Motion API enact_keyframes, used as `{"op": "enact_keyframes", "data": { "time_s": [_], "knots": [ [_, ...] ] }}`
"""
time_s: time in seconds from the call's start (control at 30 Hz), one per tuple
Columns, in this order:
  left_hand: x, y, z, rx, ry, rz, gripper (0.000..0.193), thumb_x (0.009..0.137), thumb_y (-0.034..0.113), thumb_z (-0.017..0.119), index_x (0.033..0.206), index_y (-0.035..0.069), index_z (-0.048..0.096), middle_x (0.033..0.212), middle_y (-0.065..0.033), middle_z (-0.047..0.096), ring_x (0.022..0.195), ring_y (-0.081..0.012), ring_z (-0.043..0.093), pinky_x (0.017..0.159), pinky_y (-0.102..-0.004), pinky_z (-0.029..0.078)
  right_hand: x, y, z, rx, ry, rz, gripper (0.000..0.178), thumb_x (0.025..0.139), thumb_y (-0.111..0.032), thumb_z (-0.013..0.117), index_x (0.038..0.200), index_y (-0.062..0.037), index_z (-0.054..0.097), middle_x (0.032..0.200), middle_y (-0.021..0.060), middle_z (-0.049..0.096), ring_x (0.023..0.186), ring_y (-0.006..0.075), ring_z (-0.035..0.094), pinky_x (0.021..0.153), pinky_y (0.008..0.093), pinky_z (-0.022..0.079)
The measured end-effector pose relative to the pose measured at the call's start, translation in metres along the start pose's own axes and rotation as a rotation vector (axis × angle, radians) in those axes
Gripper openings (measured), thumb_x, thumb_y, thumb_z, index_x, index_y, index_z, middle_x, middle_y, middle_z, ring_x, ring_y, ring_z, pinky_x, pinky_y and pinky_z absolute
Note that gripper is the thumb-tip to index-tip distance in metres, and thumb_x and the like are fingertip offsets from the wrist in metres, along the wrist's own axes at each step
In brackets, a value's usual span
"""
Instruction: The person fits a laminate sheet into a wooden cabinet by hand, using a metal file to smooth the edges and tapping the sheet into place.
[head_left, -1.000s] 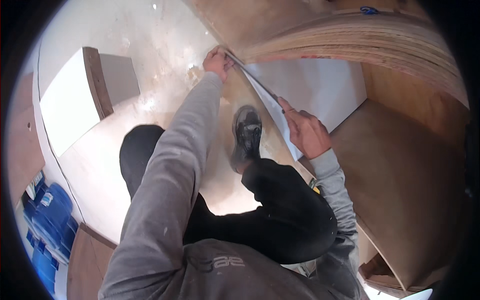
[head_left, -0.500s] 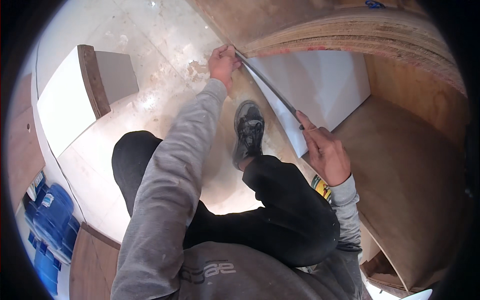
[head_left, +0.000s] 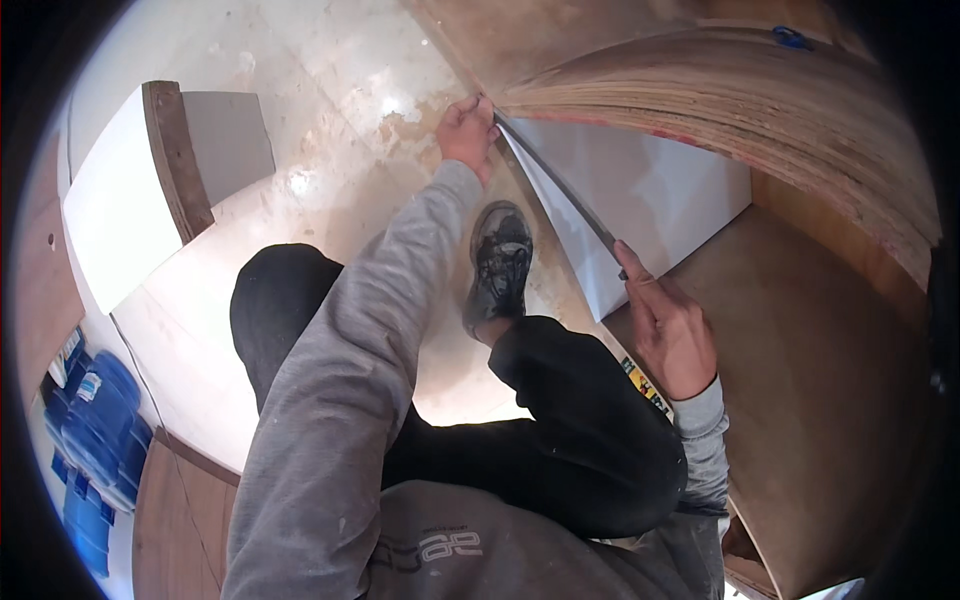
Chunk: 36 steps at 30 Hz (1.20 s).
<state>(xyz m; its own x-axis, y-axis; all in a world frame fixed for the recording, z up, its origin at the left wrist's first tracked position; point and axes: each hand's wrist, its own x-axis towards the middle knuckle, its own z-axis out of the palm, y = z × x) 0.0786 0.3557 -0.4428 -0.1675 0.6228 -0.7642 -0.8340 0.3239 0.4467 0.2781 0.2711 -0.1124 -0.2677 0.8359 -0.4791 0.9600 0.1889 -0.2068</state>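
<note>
A long, thin, dark bar (head_left: 562,186), which looks like metal, runs slantwise between my two hands. Its far end is pinched in the closed fingers of my left hand (head_left: 467,134), beside the end of a stack of boards. My right hand (head_left: 674,328) grips the near end, forefinger laid along it. The bar passes over a white panel (head_left: 665,190) and stays close to the panel's left edge. Whether the bar touches the panel, I cannot tell. My fingers hide both bar ends.
Stacked wooden sheets (head_left: 690,105) rise at the far right, above a large brown board (head_left: 800,400). A white box-like piece with a brown edge (head_left: 178,160) stands at left, near blue water jugs (head_left: 100,410). My dark shoe (head_left: 500,262) rests on the stained floor.
Both hands and the bar have shifted slightly right and nearer in the picture, and the view itself has moved a little. The grip of each hand stays the same.
</note>
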Motion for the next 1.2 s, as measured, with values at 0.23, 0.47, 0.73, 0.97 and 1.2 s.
{"op": "enact_keyframes", "data": {
  "time_s": [0.23,0.47,0.73,0.97,1.2],
  "knots": [
    [0.05,-0.009,-0.019,0.017,0.103,-0.003,0.022,0.107,0.01,0.074,0.129,0.007,0.068,0.112,-0.0057,0.074,0.094,-0.0173,0.072,0.081,-0.0332,0.061,0.034,0.025,0.044,0.034,0.021,-0.122,0.059,0.104,-0.011,0.068,0.159,-0.032,0.064,0.087,0.0174,0.069,0.08,0.0447,0.072,0.073,0.0565,0.058],
    [0.019,-0.014,-0.011,0.064,0.13,0.065,0.031,0.109,0.015,0.073,0.137,0.003,0.066,0.12,-0.0083,0.075,0.099,-0.0193,0.074,0.087,-0.035,0.063,0.02,0.012,0.033,0.018,0.026,-0.055,0.062,0.102,-0.007,0.07,0.159,-0.0315,0.065,0.086,0.0169,0.068,0.076,0.0434,0.069,0.072,0.0551,0.057],
    [-0.024,0.013,-0.01,0.339,-0.097,0.18,0.067,0.113,0.029,0.07,0.17,0.003,0.045,0.152,-0.014,0.067,0.137,-0.0226,0.063,0.115,-0.0342,0.051,0.02,0.003,0.008,0.123,0.02,-0.039,0.054,0.104,-0.005,0.068,0.154,-0.0267,0.07,0.09,0.0182,0.07,0.079,0.0419,0.07,0.073,0.0527,0.055],
    [-0.038,0.008,-0.009,0.517,-0.133,0.074,0.069,0.118,0.038,0.058,0.175,0.005,0.038,0.171,-0.0174,0.052,0.159,-0.0266,0.047,0.128,-0.0336,0.036,0.022,0.005,0.004,0.141,0.014,-0.037,0.048,0.104,-0.003,0.066,0.148,-0.0215,0.074,0.095,0.0204,0.074,0.083,0.0423,0.072,0.076,0.0504,0.057],
    [-0.003,-0.004,-0.028,0.562,-0.138,0.026,0.071,0.118,0.039,0.056,0.177,0.007,0.032,0.171,-0.0191,0.052,0.159,-0.0286,0.048,0.129,-0.0346,0.035,0.035,0.01,0.009,0.033,-0.064,-0.042,0.053,0.101,-0.004,0.069,0.15,-0.0242,0.072,0.096,0.0195,0.075,0.084,0.0434,0.072,0.076,0.0503,0.058]
  ]
}}
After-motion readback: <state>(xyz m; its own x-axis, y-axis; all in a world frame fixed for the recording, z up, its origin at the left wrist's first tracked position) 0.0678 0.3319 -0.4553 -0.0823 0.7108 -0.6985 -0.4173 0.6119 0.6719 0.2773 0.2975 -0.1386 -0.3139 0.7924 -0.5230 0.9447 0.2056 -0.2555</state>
